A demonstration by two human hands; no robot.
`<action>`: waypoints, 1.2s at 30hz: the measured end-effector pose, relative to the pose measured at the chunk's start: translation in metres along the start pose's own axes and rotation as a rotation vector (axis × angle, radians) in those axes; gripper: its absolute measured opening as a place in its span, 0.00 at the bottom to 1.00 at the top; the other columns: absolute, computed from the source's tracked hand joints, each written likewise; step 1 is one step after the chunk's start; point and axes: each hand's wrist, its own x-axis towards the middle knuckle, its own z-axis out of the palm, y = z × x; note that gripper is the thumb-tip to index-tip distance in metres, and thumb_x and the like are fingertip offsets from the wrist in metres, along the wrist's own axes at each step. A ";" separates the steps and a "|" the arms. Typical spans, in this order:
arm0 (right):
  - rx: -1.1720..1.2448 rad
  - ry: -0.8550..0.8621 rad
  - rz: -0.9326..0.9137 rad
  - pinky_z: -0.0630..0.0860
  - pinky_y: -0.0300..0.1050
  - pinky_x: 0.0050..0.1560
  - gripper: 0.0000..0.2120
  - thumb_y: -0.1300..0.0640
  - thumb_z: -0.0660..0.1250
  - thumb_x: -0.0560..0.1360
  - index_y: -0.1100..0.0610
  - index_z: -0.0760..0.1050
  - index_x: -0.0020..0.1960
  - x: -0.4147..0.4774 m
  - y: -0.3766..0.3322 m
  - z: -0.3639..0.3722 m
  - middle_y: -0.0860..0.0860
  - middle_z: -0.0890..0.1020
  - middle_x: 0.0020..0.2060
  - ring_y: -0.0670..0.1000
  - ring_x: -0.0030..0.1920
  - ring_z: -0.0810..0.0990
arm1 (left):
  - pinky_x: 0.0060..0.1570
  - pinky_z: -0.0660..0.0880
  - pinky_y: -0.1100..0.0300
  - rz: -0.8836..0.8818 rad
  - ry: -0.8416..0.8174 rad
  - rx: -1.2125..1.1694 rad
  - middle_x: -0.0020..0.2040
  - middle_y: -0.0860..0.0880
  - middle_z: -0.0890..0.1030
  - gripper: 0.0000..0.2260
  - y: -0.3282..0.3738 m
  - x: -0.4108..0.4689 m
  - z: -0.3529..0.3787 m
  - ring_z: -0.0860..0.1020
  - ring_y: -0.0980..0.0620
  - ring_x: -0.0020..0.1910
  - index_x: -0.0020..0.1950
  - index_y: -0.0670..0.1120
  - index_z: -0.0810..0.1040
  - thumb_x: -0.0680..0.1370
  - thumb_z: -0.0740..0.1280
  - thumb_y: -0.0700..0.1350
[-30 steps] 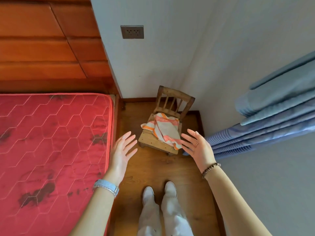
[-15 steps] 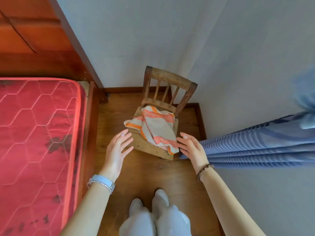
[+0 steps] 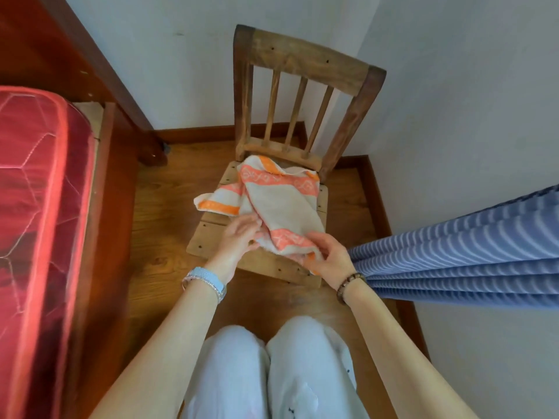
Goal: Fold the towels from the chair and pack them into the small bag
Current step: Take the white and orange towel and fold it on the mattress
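Wooden flooring (image 3: 157, 225) is running into a corner formed by two pale walls, with a dark skirting board along the base. A small wooden chair (image 3: 302, 68) with a slatted back is standing in that corner, its seat facing the person. Crumpled towels (image 3: 281, 204), cream with orange and pink patterned bands, are lying in a heap on the seat, one corner drooping over the seat's left edge. How many towels make up the heap cannot be told.

The left hand (image 3: 239, 237) is touching the near left edge of the heap, fingers curling into the cloth; the degree of closure cannot be told. The right hand (image 3: 326, 255) is pinching the near corner of the towels, thumb on top and fingers beneath.

A red quilted mattress (image 3: 39, 213) on a dark wooden bed frame is occupying the left side. Blue striped curtain fabric (image 3: 459, 255) is hanging in from the right, just beside the right wrist. The person's knees, in pale trousers (image 3: 272, 373), are showing below.
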 end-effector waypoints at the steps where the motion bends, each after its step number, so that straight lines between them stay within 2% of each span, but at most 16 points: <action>1: -0.043 0.000 -0.010 0.76 0.31 0.53 0.29 0.61 0.77 0.69 0.59 0.72 0.67 0.007 0.004 0.003 0.52 0.78 0.58 0.50 0.60 0.76 | 0.47 0.78 0.61 0.010 0.005 0.053 0.61 0.46 0.81 0.14 -0.001 0.007 0.001 0.82 0.52 0.55 0.65 0.46 0.76 0.81 0.66 0.47; 3: -0.166 0.040 -0.029 0.76 0.41 0.60 0.25 0.59 0.77 0.70 0.56 0.75 0.65 0.021 0.011 0.009 0.52 0.80 0.59 0.51 0.61 0.77 | 0.43 0.77 0.64 0.032 0.026 0.121 0.58 0.46 0.82 0.14 -0.003 0.017 0.004 0.81 0.55 0.50 0.65 0.45 0.77 0.80 0.67 0.46; 4: -0.198 0.066 -0.034 0.75 0.42 0.60 0.21 0.59 0.74 0.72 0.55 0.76 0.64 0.025 0.011 0.012 0.51 0.80 0.58 0.51 0.60 0.77 | 0.42 0.76 0.64 0.044 0.029 0.145 0.57 0.46 0.82 0.14 -0.004 0.022 0.006 0.81 0.56 0.48 0.64 0.44 0.77 0.80 0.68 0.46; 5: -0.194 0.094 -0.035 0.76 0.38 0.56 0.17 0.60 0.71 0.74 0.56 0.78 0.62 0.028 0.010 0.014 0.51 0.81 0.55 0.51 0.58 0.78 | 0.41 0.76 0.64 0.057 0.023 0.169 0.56 0.46 0.83 0.14 -0.005 0.025 0.008 0.81 0.55 0.48 0.64 0.44 0.78 0.79 0.69 0.47; 7: -0.146 0.130 -0.047 0.73 0.26 0.41 0.11 0.61 0.67 0.77 0.60 0.79 0.59 0.029 0.006 0.018 0.51 0.81 0.47 0.50 0.50 0.79 | 0.43 0.75 0.64 0.069 0.001 0.196 0.54 0.50 0.83 0.15 -0.004 0.025 0.011 0.80 0.55 0.49 0.61 0.46 0.79 0.77 0.71 0.49; 9: -0.138 0.140 -0.093 0.71 0.28 0.36 0.08 0.59 0.66 0.78 0.60 0.81 0.55 0.027 0.001 0.021 0.48 0.81 0.41 0.49 0.45 0.79 | 0.44 0.75 0.68 0.077 -0.035 0.202 0.51 0.53 0.83 0.12 0.000 0.019 0.014 0.81 0.60 0.48 0.57 0.47 0.81 0.77 0.72 0.50; 12: -0.121 0.125 -0.170 0.70 0.37 0.40 0.04 0.58 0.65 0.79 0.55 0.79 0.48 0.015 -0.017 0.021 0.43 0.78 0.37 0.45 0.40 0.76 | 0.43 0.77 0.71 0.122 -0.057 0.189 0.47 0.54 0.84 0.05 0.008 0.002 0.018 0.82 0.64 0.44 0.54 0.46 0.82 0.79 0.70 0.43; 16: -0.050 0.126 -0.238 0.76 0.41 0.46 0.04 0.57 0.65 0.79 0.51 0.78 0.48 -0.017 -0.061 0.010 0.43 0.81 0.40 0.48 0.44 0.80 | 0.42 0.73 0.76 0.164 0.050 0.100 0.50 0.56 0.82 0.09 0.041 -0.042 0.021 0.79 0.70 0.44 0.60 0.44 0.78 0.81 0.66 0.43; 18: -0.043 0.115 -0.285 0.76 0.44 0.47 0.04 0.57 0.66 0.79 0.50 0.78 0.48 -0.039 -0.089 0.000 0.44 0.81 0.40 0.48 0.44 0.80 | 0.46 0.74 0.74 0.166 0.069 0.049 0.52 0.55 0.82 0.10 0.064 -0.074 0.020 0.80 0.69 0.47 0.62 0.44 0.76 0.82 0.65 0.44; 20: -0.013 0.082 -0.307 0.76 0.44 0.46 0.04 0.59 0.66 0.79 0.51 0.79 0.48 -0.065 -0.124 -0.010 0.48 0.82 0.40 0.47 0.41 0.79 | 0.57 0.77 0.61 0.179 0.084 0.011 0.53 0.50 0.82 0.10 0.090 -0.110 0.017 0.81 0.58 0.56 0.61 0.44 0.77 0.82 0.65 0.46; 22: 0.022 0.035 -0.334 0.75 0.37 0.44 0.05 0.61 0.66 0.79 0.53 0.79 0.48 -0.095 -0.166 -0.020 0.47 0.82 0.40 0.42 0.40 0.77 | 0.62 0.77 0.47 0.202 0.121 -0.010 0.53 0.44 0.82 0.07 0.119 -0.147 0.011 0.81 0.46 0.57 0.55 0.45 0.77 0.81 0.66 0.47; 25: 0.047 -0.051 -0.370 0.72 0.28 0.45 0.08 0.63 0.66 0.78 0.51 0.79 0.48 -0.143 -0.234 -0.035 0.40 0.81 0.40 0.35 0.41 0.78 | 0.56 0.78 0.50 0.209 0.182 -0.035 0.52 0.46 0.83 0.06 0.167 -0.208 0.000 0.82 0.49 0.53 0.55 0.42 0.77 0.81 0.65 0.43; 29: 0.062 -0.166 -0.426 0.72 0.28 0.46 0.08 0.63 0.66 0.78 0.50 0.79 0.47 -0.206 -0.324 -0.049 0.41 0.81 0.41 0.34 0.42 0.78 | 0.42 0.77 0.56 0.266 0.247 -0.061 0.47 0.45 0.83 0.11 0.234 -0.292 -0.020 0.81 0.50 0.45 0.57 0.38 0.76 0.82 0.64 0.45; 31: 0.063 -0.231 -0.457 0.74 0.30 0.49 0.07 0.62 0.66 0.78 0.52 0.80 0.48 -0.233 -0.364 -0.050 0.43 0.82 0.43 0.36 0.44 0.79 | 0.44 0.78 0.57 0.292 0.284 -0.106 0.46 0.47 0.82 0.10 0.261 -0.328 -0.033 0.81 0.52 0.46 0.58 0.38 0.76 0.81 0.65 0.44; 34: 0.060 -0.306 -0.526 0.75 0.31 0.47 0.06 0.62 0.66 0.78 0.52 0.80 0.48 -0.265 -0.415 -0.043 0.41 0.82 0.42 0.36 0.43 0.79 | 0.53 0.77 0.56 0.368 0.352 -0.118 0.48 0.51 0.84 0.05 0.294 -0.372 -0.056 0.82 0.52 0.50 0.55 0.44 0.80 0.80 0.66 0.42; 36: 0.050 -0.375 -0.560 0.74 0.30 0.44 0.08 0.62 0.67 0.78 0.50 0.80 0.46 -0.285 -0.447 -0.031 0.39 0.82 0.38 0.36 0.41 0.79 | 0.50 0.77 0.60 0.408 0.421 -0.141 0.45 0.53 0.84 0.04 0.310 -0.401 -0.076 0.81 0.56 0.47 0.52 0.45 0.80 0.80 0.66 0.41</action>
